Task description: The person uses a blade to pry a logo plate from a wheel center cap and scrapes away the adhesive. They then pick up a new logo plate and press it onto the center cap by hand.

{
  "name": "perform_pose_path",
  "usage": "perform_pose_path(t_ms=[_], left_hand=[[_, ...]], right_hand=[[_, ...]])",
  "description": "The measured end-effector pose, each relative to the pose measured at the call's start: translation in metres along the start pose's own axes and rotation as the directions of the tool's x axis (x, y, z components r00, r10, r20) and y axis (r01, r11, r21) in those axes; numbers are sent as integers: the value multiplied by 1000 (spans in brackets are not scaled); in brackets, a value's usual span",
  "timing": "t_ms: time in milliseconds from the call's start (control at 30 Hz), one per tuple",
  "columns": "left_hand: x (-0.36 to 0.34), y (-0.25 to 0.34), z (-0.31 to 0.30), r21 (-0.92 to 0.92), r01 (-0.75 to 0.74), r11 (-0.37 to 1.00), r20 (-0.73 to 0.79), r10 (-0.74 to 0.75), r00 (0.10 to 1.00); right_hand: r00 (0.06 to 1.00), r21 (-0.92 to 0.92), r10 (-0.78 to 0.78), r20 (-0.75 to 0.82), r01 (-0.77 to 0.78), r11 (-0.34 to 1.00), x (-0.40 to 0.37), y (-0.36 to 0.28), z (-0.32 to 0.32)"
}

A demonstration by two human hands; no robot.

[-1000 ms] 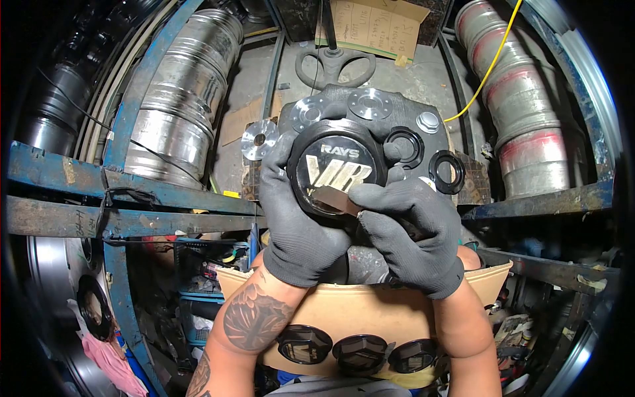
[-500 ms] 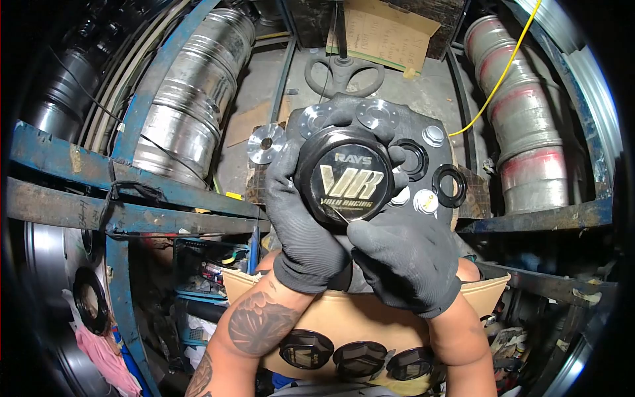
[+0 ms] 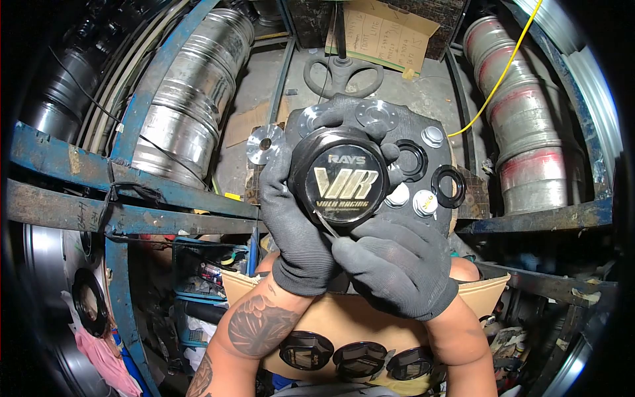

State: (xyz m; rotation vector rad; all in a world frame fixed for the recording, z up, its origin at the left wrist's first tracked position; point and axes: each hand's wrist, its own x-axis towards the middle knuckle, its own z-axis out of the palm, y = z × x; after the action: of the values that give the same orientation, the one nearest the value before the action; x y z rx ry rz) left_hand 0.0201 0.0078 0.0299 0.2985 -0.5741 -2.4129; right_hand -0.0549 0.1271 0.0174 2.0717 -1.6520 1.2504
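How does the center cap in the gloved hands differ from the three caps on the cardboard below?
The center cap is gripped in the left hand, facing the camera; the three caps lie untouched in a row on the cardboard. The center cap looks round, lettering readable; the three caps look angular, marks unreadable. Only the center cap has a thin tool at its rim, held by the right hand. All are black.

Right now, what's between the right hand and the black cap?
Head view: a thin strip pinched in the right hand reaches up to the lower rim of the black cap, which the left hand holds.
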Motion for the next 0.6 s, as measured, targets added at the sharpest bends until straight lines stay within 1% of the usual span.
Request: perform_pose_path(t_ms=[67, 167, 267, 367, 467, 567, 600], left_hand=[[0, 0, 2, -11, 7, 1000, 50, -7, 999], [1, -2, -2, 13, 20, 1000, -30, -20, 999], [-2, -4, 2, -69, 95, 993, -55, -99, 994], [-1, -5, 0, -92, 133, 987, -48, -138, 989], [-1, -6, -2, -74, 127, 989, -79, -132, 988], [-1, -5, -10, -111, 144, 983, 106, -132, 986], [0, -5, -10, -116, 132, 984, 113, -119, 986]], right_hand=[[999, -29, 17, -28, -18, 999, 3, -4, 0], [1000, -52, -5, -13, 4, 999, 1, -4, -1], [1000, -41, 24, -3, -24, 999, 0, -5, -2], [998, -43, 41, 55, -39, 998, -3, -5, -6], [993, -25, 46, 111, -44, 999, -3, -5, -11], [997, -10, 33, 75, -32, 999, -3, -4, -9], [996, -5, 37, 78, -37, 999, -3, -5, -9]])
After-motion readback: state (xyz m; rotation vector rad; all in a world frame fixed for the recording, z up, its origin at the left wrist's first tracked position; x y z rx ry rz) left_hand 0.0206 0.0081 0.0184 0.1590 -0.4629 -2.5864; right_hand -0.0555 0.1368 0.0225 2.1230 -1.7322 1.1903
